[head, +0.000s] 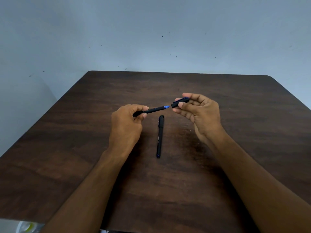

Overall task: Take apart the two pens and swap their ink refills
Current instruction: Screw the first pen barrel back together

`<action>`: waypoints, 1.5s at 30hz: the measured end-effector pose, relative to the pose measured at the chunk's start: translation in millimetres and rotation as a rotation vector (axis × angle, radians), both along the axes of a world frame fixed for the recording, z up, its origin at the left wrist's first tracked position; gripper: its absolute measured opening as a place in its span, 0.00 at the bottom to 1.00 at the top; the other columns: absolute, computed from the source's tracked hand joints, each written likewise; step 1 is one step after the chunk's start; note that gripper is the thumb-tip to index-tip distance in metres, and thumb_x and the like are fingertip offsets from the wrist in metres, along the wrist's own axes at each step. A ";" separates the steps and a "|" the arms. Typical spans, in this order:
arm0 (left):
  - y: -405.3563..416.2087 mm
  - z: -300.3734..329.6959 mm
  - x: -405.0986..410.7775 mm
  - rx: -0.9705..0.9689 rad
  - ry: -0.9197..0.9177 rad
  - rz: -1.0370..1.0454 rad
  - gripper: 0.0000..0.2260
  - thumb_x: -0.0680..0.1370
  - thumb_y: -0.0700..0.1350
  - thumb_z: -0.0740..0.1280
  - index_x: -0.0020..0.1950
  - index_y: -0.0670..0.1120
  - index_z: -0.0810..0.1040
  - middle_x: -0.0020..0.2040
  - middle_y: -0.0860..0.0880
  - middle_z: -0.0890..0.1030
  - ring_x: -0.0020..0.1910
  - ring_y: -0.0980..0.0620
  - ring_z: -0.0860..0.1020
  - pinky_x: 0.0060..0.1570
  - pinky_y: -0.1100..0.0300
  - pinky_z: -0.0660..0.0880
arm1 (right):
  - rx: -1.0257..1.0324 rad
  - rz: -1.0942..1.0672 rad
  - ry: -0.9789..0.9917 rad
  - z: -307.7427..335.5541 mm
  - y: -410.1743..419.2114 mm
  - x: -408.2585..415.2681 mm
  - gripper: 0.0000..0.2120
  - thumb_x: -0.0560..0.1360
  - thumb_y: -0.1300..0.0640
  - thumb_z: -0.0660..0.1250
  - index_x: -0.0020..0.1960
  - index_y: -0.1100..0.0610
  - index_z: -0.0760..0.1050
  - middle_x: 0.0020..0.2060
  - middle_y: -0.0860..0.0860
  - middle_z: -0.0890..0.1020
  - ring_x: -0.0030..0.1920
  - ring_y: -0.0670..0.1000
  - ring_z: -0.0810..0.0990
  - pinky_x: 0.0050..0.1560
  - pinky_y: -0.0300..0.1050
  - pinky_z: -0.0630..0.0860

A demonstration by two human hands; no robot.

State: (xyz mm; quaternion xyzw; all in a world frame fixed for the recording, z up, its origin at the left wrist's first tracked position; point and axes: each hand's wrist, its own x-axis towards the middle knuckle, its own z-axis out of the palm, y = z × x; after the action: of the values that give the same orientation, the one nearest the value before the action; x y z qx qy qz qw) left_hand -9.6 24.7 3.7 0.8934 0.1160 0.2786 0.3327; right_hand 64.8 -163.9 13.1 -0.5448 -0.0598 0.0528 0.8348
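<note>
Nearest me on the dark wood counter (235,165) lies the second pen (159,137), capped and untouched, running lengthwise away from me between my two forearms. Above its far end I hold the first pen's barrel (152,110) in my left hand (126,125), fingers curled round its rear part, the blue tip pointing right and bare. My right hand (200,113) pinches the pen cap (180,102) between thumb and fingertips, just clear of the tip. I judge the cap is off and the next thing is to set it down to the right, well apart from the lying pen, so parts of the two pens do not mix. Then I want my right fingers on the blue front section to unscrew it while the left hand keeps the barrel from turning, holding it level so the refill does not slide out.
</note>
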 end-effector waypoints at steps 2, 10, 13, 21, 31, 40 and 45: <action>-1.0 -0.1 -0.3 0.003 -0.006 -0.012 0.11 0.76 0.40 0.72 0.57 0.50 0.83 0.54 0.56 0.83 0.49 0.65 0.75 0.46 0.87 0.62 | -0.002 0.014 0.006 -0.6 1.1 -0.9 0.14 0.73 0.75 0.68 0.58 0.70 0.75 0.49 0.66 0.84 0.49 0.63 0.86 0.49 0.52 0.84; -2.7 -0.4 -0.8 -0.008 -0.049 -0.045 0.11 0.75 0.40 0.73 0.56 0.51 0.84 0.51 0.58 0.82 0.46 0.68 0.75 0.48 0.84 0.64 | -0.028 0.058 0.030 -5.9 5.5 -1.5 0.11 0.77 0.69 0.67 0.58 0.69 0.77 0.49 0.65 0.85 0.49 0.63 0.86 0.52 0.56 0.83; -3.3 -0.4 -1.4 -0.029 -0.067 -0.054 0.11 0.75 0.40 0.73 0.55 0.51 0.84 0.49 0.61 0.81 0.46 0.73 0.75 0.48 0.84 0.65 | -0.047 0.026 0.029 -7.4 6.4 -1.3 0.11 0.79 0.65 0.66 0.59 0.68 0.79 0.48 0.67 0.84 0.47 0.62 0.85 0.50 0.54 0.84; -2.1 -1.3 0.0 -0.031 -0.106 -0.069 0.11 0.74 0.40 0.74 0.55 0.51 0.84 0.49 0.61 0.81 0.48 0.70 0.77 0.51 0.78 0.71 | -0.083 -0.015 0.004 -10.4 5.6 1.6 0.09 0.74 0.68 0.71 0.54 0.68 0.80 0.41 0.62 0.85 0.41 0.59 0.84 0.46 0.48 0.82; -2.3 -1.8 1.2 -0.110 -0.082 -0.065 0.12 0.73 0.42 0.75 0.55 0.50 0.85 0.48 0.61 0.82 0.46 0.70 0.78 0.49 0.81 0.69 | -0.076 -0.014 0.013 -11.5 7.0 -0.3 0.09 0.72 0.67 0.73 0.51 0.68 0.82 0.43 0.63 0.85 0.42 0.59 0.84 0.48 0.48 0.83; -2.0 -2.3 1.7 -0.132 -0.144 -0.054 0.10 0.72 0.39 0.76 0.52 0.48 0.86 0.45 0.60 0.83 0.46 0.67 0.80 0.48 0.78 0.71 | -0.113 -0.029 -0.007 -11.8 11.0 -2.1 0.07 0.72 0.68 0.73 0.50 0.68 0.82 0.40 0.61 0.86 0.40 0.58 0.85 0.48 0.48 0.83; -2.7 -0.8 0.3 -0.121 -0.137 -0.054 0.11 0.72 0.40 0.76 0.53 0.49 0.86 0.45 0.61 0.82 0.46 0.66 0.80 0.49 0.78 0.71 | -0.129 -0.045 -0.015 -11.0 12.7 -2.4 0.07 0.73 0.68 0.72 0.50 0.68 0.82 0.41 0.62 0.86 0.39 0.58 0.85 0.48 0.49 0.83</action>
State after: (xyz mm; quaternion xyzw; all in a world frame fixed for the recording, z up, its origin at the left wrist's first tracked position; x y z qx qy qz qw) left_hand -9.4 22.0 2.9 0.8533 0.0856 0.3227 0.4006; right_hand 62.4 -151.3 2.0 -0.5990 -0.0502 0.0334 0.7985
